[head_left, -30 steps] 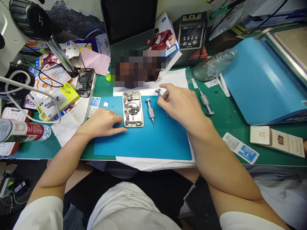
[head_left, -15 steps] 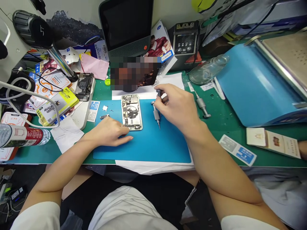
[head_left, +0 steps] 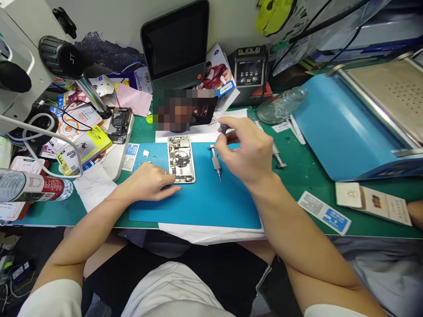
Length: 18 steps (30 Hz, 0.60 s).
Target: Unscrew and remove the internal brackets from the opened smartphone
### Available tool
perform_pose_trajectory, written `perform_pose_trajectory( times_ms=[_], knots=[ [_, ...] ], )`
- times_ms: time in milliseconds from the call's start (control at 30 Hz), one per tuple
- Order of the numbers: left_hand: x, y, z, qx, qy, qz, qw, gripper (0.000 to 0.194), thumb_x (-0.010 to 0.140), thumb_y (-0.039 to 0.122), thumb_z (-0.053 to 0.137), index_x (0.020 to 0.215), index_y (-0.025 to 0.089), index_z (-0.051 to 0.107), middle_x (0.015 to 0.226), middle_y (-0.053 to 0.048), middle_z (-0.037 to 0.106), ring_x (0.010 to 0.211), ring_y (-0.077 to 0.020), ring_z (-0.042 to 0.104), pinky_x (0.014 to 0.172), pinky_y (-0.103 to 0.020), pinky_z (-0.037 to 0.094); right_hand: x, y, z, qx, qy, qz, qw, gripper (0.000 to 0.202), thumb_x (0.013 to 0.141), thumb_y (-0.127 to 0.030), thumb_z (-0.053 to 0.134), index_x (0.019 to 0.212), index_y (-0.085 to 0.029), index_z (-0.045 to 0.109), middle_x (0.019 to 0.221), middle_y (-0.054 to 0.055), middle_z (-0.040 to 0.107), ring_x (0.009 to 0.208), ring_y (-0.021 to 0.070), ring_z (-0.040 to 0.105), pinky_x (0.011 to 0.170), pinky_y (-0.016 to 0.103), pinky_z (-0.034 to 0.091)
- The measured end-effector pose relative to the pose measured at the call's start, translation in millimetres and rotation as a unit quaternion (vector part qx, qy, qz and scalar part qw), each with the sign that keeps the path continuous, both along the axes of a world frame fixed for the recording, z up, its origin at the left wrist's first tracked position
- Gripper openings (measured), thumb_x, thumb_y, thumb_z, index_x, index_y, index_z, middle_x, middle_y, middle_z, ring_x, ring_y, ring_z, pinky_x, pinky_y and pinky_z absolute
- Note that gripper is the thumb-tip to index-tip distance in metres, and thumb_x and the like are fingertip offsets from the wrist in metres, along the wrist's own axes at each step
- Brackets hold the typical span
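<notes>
An opened phone (head_left: 188, 174) lies on the blue mat (head_left: 198, 207), its inner parts and a round coil exposed. My left hand (head_left: 150, 181) rests at its lower left corner, fingers curled against the edge and thumb stretched out below; some fingertips are hidden. Right of the phone, my right hand (head_left: 246, 147) is raised over the mat, pinching a dark-topped screwdriver (head_left: 224, 128) whose lower end is hidden behind the fingers. Beneath that hand, a grey screwdriver (head_left: 216, 164) lies on the mat. Small metal pieces (head_left: 146, 153) lie left of the phone.
Another screwdriver (head_left: 279, 158) lies beyond my right wrist. A glass jar (head_left: 280, 105) lies near a blue-covered machine (head_left: 317, 132). Left stand a water bottle (head_left: 36, 186), a battery box (head_left: 87, 149) and a microscope stand (head_left: 92, 94). Someone's hand (head_left: 415, 213) shows at the right edge.
The camera view has shifted slightly, so the bench sits lower in the picture. My right hand has moved a little to the right with the screwdriver. My left hand stays at the phone's corner.
</notes>
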<state>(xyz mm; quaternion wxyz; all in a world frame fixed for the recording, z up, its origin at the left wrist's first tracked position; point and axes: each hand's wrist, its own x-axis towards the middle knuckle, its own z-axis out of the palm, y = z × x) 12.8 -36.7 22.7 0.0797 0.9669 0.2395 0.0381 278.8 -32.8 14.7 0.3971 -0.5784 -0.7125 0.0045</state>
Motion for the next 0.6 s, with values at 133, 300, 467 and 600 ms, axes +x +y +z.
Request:
perform_pose_trajectory(
  times_ms=[133,300,467,600],
  knots=[
    [-1.0,-14.6,22.3,0.049,0.024,0.046,0.997,0.042,0.106,0.043,0.048,0.075,0.019,0.061,0.067,-0.003,0.065,0.06,-0.0168,0.059,0.055,-0.031,0.031,-7.8,-1.3,-8.6,0.047,0.037,0.053,0.997,0.028,0.092,-0.021,0.053,0.117,-0.026,0.064,0.1,0.005,0.076,0.077,0.0203,0.074,0.075,0.037,0.065],
    [-0.1,-72.4,35.1,0.043,-0.063,0.142,0.987,0.028,0.105,0.041,0.051,0.095,0.02,0.066,0.082,-0.005,0.068,0.076,-0.0202,0.062,0.064,-0.034,0.046,-12.0,1.9,-19.0,0.049,0.041,0.082,0.995,0.024,0.094,-0.02,0.052,0.115,-0.026,0.063,0.102,0.004,0.076,0.079,0.0189,0.075,0.076,0.035,0.066],
    [9.7,-121.7,-5.4,0.028,-0.156,0.278,0.947,0.037,0.101,0.042,0.06,0.131,0.022,0.061,0.126,-0.015,0.067,0.115,-0.0309,0.062,0.095,-0.046,0.055,-12.1,8.1,-27.2,0.076,0.052,0.111,0.99,0.023,0.096,-0.019,0.052,0.116,-0.025,0.062,0.1,0.004,0.076,0.078,0.0177,0.074,0.074,0.032,0.066],
    [19.8,-130.6,-34.0,0.03,-0.115,0.331,0.936,0.05,0.102,0.044,0.057,0.144,0.018,0.052,0.143,-0.019,0.056,0.13,-0.0355,0.054,0.101,-0.051,0.051,-8.5,14.1,-34.1,0.123,0.04,0.141,0.982,0.025,0.098,-0.017,0.052,0.12,-0.023,0.06,0.098,0.005,0.075,0.077,0.0169,0.075,0.072,0.029,0.065]
  ],
)
